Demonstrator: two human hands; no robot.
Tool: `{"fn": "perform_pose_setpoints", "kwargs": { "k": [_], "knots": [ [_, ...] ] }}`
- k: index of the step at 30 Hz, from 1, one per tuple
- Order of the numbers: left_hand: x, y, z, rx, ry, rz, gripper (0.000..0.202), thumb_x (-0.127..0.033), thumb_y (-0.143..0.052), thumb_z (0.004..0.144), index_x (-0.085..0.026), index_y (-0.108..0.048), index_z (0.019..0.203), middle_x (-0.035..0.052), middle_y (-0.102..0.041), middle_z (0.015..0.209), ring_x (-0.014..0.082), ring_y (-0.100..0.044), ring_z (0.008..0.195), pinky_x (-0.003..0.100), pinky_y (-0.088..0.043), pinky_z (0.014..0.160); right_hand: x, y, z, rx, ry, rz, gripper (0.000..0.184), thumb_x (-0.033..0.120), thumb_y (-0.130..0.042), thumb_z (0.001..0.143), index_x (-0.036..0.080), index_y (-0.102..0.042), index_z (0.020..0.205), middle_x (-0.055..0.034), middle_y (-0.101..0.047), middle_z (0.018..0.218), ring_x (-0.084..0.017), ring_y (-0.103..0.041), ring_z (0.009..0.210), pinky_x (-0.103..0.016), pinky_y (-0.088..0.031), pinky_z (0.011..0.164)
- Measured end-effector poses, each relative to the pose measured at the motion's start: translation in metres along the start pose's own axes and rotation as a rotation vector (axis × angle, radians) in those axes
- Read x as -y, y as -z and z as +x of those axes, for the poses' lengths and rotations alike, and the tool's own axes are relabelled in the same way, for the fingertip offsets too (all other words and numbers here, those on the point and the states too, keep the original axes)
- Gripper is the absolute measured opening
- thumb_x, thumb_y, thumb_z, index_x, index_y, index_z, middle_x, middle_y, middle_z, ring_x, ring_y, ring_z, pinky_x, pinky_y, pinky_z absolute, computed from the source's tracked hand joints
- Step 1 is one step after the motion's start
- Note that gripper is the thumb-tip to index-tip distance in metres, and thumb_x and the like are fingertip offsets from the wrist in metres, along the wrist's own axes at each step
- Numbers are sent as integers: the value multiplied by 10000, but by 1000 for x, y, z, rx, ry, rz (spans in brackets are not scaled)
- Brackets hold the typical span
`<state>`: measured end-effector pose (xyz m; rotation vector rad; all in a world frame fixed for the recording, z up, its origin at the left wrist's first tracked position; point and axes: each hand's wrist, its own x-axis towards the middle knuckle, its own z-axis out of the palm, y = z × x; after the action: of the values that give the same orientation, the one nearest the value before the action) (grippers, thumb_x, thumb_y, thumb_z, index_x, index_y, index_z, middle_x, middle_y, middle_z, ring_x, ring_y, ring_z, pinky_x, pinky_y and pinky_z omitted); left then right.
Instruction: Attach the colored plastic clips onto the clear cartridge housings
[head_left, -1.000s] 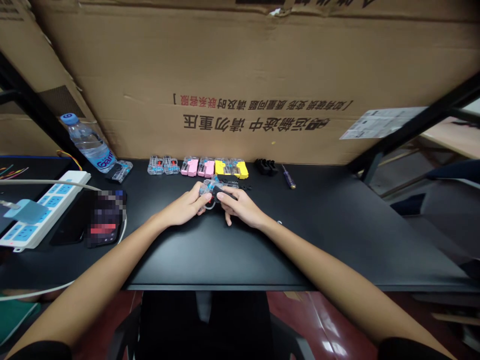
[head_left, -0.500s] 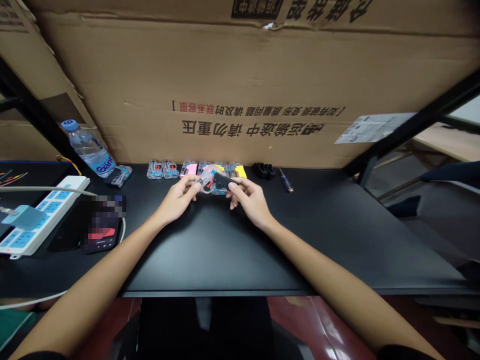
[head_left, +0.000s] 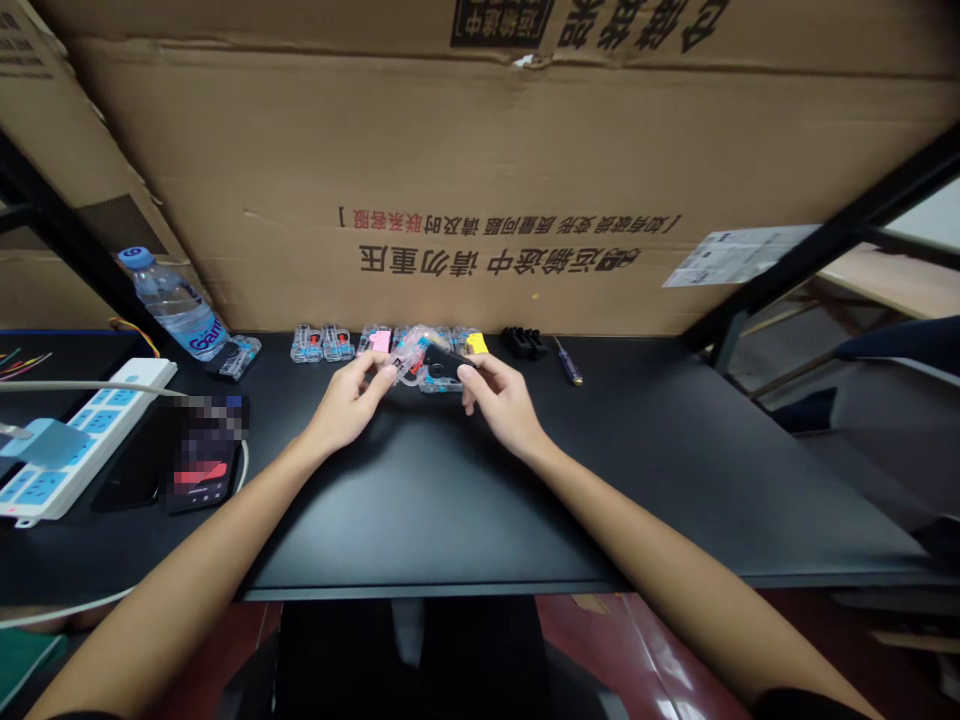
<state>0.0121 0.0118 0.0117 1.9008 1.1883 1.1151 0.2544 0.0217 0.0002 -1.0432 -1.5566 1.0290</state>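
Note:
My left hand (head_left: 346, 405) pinches a clear plastic piece (head_left: 407, 352) between thumb and fingers. My right hand (head_left: 504, 405) grips a flat black plastic part (head_left: 442, 362) with a round mark on it. The two pieces meet in front of me above the tabletop; whether they are joined, I cannot tell. Just behind and below them lies a clear-and-blue plastic device (head_left: 437, 384), partly hidden. Along the cardboard stand several similar clear cases (head_left: 306, 343), one with a pink part (head_left: 380, 341) and one with a yellow part (head_left: 475, 344).
Right of the cases lie black plastic parts (head_left: 523, 342) and a small screwdriver (head_left: 571, 364). At left are a water bottle (head_left: 176, 308), another clear-and-black device (head_left: 235, 357), a power strip (head_left: 97, 432), phones (head_left: 204, 482) and a white cable. A cardboard sheet (head_left: 450, 130) closes off the back.
The view has shifted slightly. Both hands keep their hold, and the clear piece and black part have tilted a little between them.

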Motion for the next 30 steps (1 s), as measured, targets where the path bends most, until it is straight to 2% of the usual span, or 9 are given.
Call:
{"fn": "perform_pose_setpoints", "kwargs": {
  "k": [4,7,9,13,18,21,24,27,30],
  "knots": [
    [3,-4,-1,134,35,16,353,-493,-612,1013,-174,-692,1140,41,-728,950,169,-574,723,287,-457,688,0,-2,0,205,-31,-32,491,696,-710,928,209,-661,970,16,-624,714,-148,-602,589,-293,-534,576],
    [3,0,1,-13,-8,-12,345,-488,-536,1062,-178,-687,1072,48,-723,998,181,-598,816,300,-467,780,0,0,2,89,-2,-13,481,685,-699,940,207,-666,981,16,-620,709,-146,-590,590,-301,-547,607],
    [3,1,1,-39,-17,-3,344,-491,-538,1064,-179,-685,1075,49,-714,1011,184,-599,836,305,-462,801,1,0,2,57,0,-15,482,687,-709,930,209,-662,973,18,-612,715,-142,-578,584,-300,-541,601],
    [3,-2,1,144,15,38,337,-489,-606,1023,-173,-689,1103,63,-723,1021,177,-573,765,308,-462,751,2,-2,1,232,-30,-54,492,693,-721,917,214,-614,875,12,-612,739,-144,-588,595,-296,-521,586],
    [2,5,3,-37,-14,41,352,-494,-534,1067,-184,-697,1024,55,-729,1004,203,-621,875,319,-475,815,3,1,4,38,26,-29,502,718,-681,938,218,-641,905,9,-609,735,-154,-577,608,-306,-520,612],
    [6,1,0,111,-30,102,339,-501,-623,1012,-187,-728,1084,73,-739,1043,222,-639,883,327,-491,792,0,-2,1,165,27,-98,468,680,-681,955,216,-641,908,1,-615,765,-162,-581,646,-298,-510,602],
    [12,-8,-4,207,-14,143,387,-511,-587,1033,-173,-736,1151,77,-731,973,217,-623,801,346,-495,767,-5,-9,-4,330,26,-169,410,602,-634,1010,213,-616,881,-16,-651,793,-175,-604,704,-303,-513,644],
    [15,-11,-5,221,-18,183,395,-514,-589,1035,-169,-746,1148,86,-734,973,237,-632,841,380,-511,818,-9,-12,-6,331,54,-200,386,565,-608,1029,213,-610,871,-14,-656,792,-178,-597,715,-309,-498,671],
    [13,-6,-4,216,-14,145,419,-523,-625,1023,-188,-722,1255,107,-754,1119,265,-659,965,406,-529,895,-9,-9,-6,261,94,-237,360,562,-655,999,203,-683,979,2,-635,780,-168,-549,674,-297,-450,630]
  ]
}}
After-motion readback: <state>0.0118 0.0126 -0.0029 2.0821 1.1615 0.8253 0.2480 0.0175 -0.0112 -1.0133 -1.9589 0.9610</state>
